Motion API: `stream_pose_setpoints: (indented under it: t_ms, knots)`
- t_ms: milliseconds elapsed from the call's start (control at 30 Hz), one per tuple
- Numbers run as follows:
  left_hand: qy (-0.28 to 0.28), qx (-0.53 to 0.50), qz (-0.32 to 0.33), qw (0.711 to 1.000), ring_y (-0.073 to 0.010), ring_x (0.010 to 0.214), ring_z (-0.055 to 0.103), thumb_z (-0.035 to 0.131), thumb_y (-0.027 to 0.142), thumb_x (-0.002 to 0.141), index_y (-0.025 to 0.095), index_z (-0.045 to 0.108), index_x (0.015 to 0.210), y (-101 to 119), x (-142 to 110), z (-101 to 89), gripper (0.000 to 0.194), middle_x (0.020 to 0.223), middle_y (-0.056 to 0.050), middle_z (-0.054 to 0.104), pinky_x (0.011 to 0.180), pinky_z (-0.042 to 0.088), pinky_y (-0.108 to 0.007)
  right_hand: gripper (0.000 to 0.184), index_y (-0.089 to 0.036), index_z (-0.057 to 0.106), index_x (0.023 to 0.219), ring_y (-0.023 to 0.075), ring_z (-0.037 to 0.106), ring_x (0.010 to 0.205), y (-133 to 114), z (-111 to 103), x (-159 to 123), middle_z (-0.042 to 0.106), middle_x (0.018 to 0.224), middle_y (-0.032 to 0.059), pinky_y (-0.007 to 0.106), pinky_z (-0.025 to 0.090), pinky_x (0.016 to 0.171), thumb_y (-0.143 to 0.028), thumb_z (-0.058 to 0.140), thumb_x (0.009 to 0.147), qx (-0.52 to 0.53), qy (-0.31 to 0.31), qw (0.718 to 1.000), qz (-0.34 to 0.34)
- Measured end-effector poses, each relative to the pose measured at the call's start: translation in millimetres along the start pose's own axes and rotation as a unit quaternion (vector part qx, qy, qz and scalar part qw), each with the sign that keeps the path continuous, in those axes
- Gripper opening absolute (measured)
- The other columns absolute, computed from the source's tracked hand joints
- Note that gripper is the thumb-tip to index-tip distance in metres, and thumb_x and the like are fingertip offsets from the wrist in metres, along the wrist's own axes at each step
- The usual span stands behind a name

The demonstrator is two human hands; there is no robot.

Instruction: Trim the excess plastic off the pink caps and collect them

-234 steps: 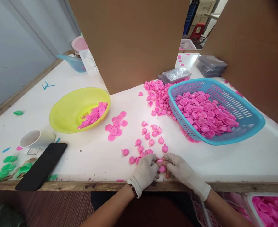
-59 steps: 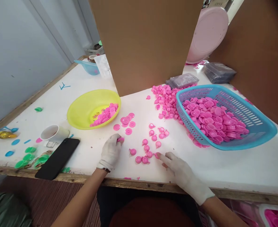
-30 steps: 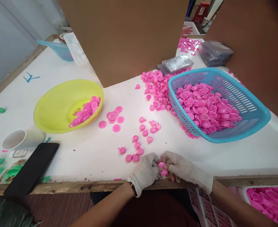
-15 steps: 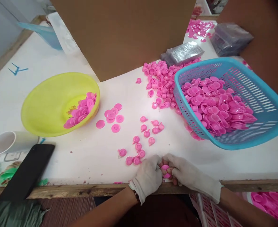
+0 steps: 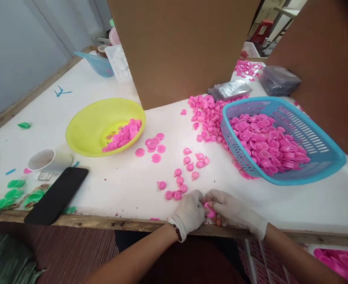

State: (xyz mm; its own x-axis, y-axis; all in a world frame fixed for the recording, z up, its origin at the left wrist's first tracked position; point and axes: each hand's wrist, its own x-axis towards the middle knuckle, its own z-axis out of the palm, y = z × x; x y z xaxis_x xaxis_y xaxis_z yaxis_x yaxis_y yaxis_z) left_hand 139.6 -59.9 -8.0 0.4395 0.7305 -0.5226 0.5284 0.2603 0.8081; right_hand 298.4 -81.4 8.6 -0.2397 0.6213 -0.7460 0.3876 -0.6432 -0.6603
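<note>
My left hand point(image 5: 190, 211) and my right hand point(image 5: 233, 209), both in white gloves with bare fingertips, meet at the table's front edge. Their fingers pinch a small pink plastic toy piece point(image 5: 210, 210) with a round face; the fingers hide part of it. Just beyond my left hand lie several small pink toy cups point(image 5: 179, 180) with little handles. Flat pink discs point(image 5: 156, 158) are scattered farther left. A yellow bowl point(image 5: 85, 118) holds more pink discs. To the right, a blue slotted basket point(image 5: 324, 134) contains a heap of pink pieces point(image 5: 265, 150).
A larger pile of pink cups point(image 5: 206, 118) sits behind the basket, below plastic-wrapped packs point(image 5: 233, 90). A tall brown cardboard panel point(image 5: 185, 51) stands at the back. On the left are a black phone point(image 5: 57, 195), a white cup point(image 5: 55, 159) and green pieces point(image 5: 12, 194).
The camera view has tilted up and turned left, showing more of the left table. My hands stay together at the edge; the pink piece is now turned at a different angle.
</note>
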Motion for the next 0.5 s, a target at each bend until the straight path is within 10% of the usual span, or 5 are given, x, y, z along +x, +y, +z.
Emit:
stream_pose_setpoints:
  t_ms: [233,500]
  knots:
    - [0.035,0.054,0.082,0.995,-0.0108,0.05,0.047,0.052,0.017,0.073,0.02,0.052,0.095,8.4,-12.6,-5.5,0.022,0.055,0.004,0.051,0.047,0.033,-0.021,0.009,-0.019,0.045,0.075,0.0071,0.047,0.044,-1.7,5.9,-2.8,0.053,0.06,-0.0042,0.018,0.038,0.042,-0.026,0.041,0.08,-0.043,0.053,0.993,-0.097]
    - [0.321,0.365,0.162,0.859,-0.0174,0.078,0.053,0.043,0.016,0.084,0.018,0.057,0.095,12.5,6.5,-132.2,0.018,0.095,-0.008,0.058,0.065,0.038,-0.027,0.028,-0.027,0.043,0.109,0.014,0.057,0.059,-37.2,-45.8,-42.7,0.055,0.079,0.0034,0.028,0.047,0.055,-0.035,0.035,0.084,0.159,0.33,0.862,-0.351]
